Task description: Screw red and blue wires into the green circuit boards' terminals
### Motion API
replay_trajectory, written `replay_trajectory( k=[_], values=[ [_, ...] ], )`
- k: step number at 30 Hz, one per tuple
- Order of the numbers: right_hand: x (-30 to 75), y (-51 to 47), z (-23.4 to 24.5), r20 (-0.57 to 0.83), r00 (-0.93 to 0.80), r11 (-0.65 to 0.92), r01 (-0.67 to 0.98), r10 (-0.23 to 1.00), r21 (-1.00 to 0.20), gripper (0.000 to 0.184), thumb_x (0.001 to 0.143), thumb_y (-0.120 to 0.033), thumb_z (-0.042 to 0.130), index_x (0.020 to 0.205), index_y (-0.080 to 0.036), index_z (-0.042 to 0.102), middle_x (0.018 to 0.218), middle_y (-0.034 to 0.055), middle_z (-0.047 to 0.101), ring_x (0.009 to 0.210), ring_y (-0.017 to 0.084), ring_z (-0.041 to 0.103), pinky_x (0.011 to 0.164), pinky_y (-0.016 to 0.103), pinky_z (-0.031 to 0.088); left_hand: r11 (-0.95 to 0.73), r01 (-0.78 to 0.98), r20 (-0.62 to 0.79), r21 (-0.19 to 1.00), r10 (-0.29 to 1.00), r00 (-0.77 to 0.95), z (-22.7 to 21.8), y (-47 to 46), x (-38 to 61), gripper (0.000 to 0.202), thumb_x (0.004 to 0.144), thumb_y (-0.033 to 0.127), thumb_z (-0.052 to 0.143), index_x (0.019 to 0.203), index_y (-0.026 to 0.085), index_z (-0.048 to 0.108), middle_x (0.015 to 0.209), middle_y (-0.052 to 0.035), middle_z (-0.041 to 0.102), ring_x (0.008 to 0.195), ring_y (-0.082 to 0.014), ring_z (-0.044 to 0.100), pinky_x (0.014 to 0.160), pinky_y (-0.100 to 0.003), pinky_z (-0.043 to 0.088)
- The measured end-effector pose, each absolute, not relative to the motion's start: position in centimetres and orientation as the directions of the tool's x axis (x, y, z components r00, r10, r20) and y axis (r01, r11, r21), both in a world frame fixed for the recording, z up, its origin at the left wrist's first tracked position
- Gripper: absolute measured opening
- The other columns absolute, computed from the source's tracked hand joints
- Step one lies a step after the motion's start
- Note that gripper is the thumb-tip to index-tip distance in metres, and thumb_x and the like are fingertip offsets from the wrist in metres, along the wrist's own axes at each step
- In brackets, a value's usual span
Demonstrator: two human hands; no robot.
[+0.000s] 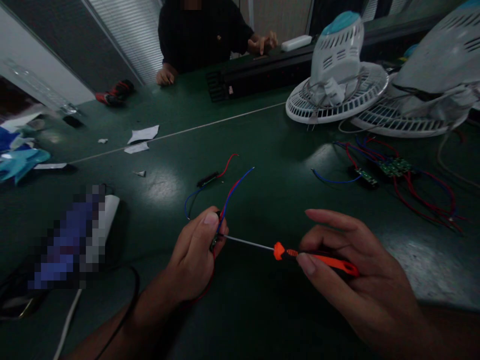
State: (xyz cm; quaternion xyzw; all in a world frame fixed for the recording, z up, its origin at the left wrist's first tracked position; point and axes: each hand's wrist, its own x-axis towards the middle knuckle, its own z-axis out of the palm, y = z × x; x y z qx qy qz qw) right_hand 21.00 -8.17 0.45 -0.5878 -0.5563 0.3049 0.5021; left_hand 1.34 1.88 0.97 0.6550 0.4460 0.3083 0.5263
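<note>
My left hand (200, 245) is closed around a small circuit board (215, 242), mostly hidden by the fingers. Red and blue wires (233, 192) rise from its top, and a red wire hangs below. In my right hand (360, 280) is a screwdriver (318, 260) with an orange and black handle, held between thumb and fingers. Its thin shaft points left, and the tip meets the board at my left fingers. Just beyond my left hand, a small dark board (207, 179) with one red and one blue wire lies on the green table (270, 145).
Several wired circuit boards (395, 167) lie at the right. Behind them, two white fans (337, 95) rest face down. A long black case (262, 77) stands before a person in dark clothing (202, 35). Paper scraps (143, 134), a red and black tool (114, 93) and cables are at left.
</note>
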Motion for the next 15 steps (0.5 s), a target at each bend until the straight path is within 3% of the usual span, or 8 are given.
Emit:
replay_trajectory(
  k=[5,9,12,15],
  values=[
    [21.21,-8.62,0.27,0.144,0.177,0.091,0.277,0.974,-0.957,0.036,0.088,-0.019,0.058,0.122,-0.028,0.049,0.076,-0.0037,0.061,0.058,0.009,0.06,0.048,0.016,0.049,-0.05,0.25,-0.061,0.967,0.907,0.417,0.92,1.94,1.4,0.037,0.096,0.037,0.031,0.066,0.022,0.049,0.055,0.0033,0.041,0.046,-0.0134,0.034,0.043,-0.029,0.03],
    [21.38,-8.79,0.15,0.02,0.103,-0.002,0.209,0.994,-0.978,0.032,0.101,-0.03,0.042,0.132,-0.03,0.046,0.064,-0.0056,0.063,0.05,0.01,0.057,0.043,0.019,0.045,-0.053,0.24,-0.057,0.969,0.902,0.429,0.7,1.98,1.11,0.039,0.098,0.037,0.029,0.068,0.022,0.049,0.057,0.0038,0.04,0.048,-0.0134,0.035,0.045,-0.028,0.03],
    [21.34,-8.71,0.16,-0.1,0.146,-0.134,0.25,0.984,-0.959,0.035,0.102,-0.039,0.037,0.133,-0.026,0.047,0.056,-0.0054,0.062,0.042,0.011,0.055,0.038,0.02,0.043,-0.045,0.23,-0.062,0.972,0.897,0.439,0.56,1.96,0.89,0.039,0.099,0.037,0.029,0.068,0.022,0.048,0.057,0.0041,0.04,0.048,-0.0134,0.035,0.045,-0.027,0.03],
    [21.24,-8.59,0.2,-0.064,0.163,-0.11,0.289,0.984,-0.951,0.032,0.101,-0.036,0.04,0.129,-0.023,0.049,0.054,-0.0056,0.061,0.043,0.011,0.056,0.037,0.021,0.043,-0.041,0.227,-0.064,0.973,0.899,0.434,0.53,1.91,0.88,0.039,0.098,0.039,0.03,0.068,0.023,0.049,0.057,0.0036,0.04,0.048,-0.0137,0.035,0.044,-0.028,0.03]
  ],
)
